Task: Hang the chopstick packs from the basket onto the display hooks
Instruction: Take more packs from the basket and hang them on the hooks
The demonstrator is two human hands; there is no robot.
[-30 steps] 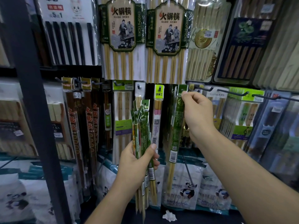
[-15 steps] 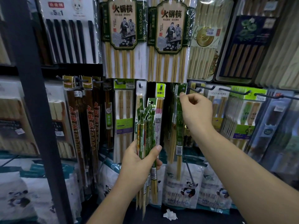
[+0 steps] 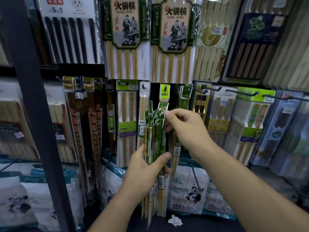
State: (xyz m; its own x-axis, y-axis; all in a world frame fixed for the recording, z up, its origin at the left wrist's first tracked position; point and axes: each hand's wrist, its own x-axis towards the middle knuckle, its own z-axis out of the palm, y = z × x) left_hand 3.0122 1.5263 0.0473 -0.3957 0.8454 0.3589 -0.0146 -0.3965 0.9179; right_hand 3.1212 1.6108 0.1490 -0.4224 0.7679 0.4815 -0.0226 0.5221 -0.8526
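Left hand (image 3: 142, 171), right hand (image 3: 187, 131): both bare. Fingernails short, rounded; left thumbnail in plain view. Left forearm (image 3: 113, 208), right forearm (image 3: 242, 185): bare, smooth, uncovered down to lower frame edge.

We see a bundle of chopstick packs (image 3: 154, 136): narrow clear sleeves, shiny green header tabs, bamboo sticks inside, barcode stickers low down. It stands roughly upright at rack centre, on the near side. The tabs fan out on top and the stick ends hang below. The left hand (image 3: 142, 171) grips it mid-length. The right hand (image 3: 185, 129) pinches the top tab of the rightmost pack (image 3: 161, 131). Matching hung green packs (image 3: 184, 101) sit just right and farther back. Dark display hooks (image 3: 242, 93) with upturned tips run rightward, all loaded.
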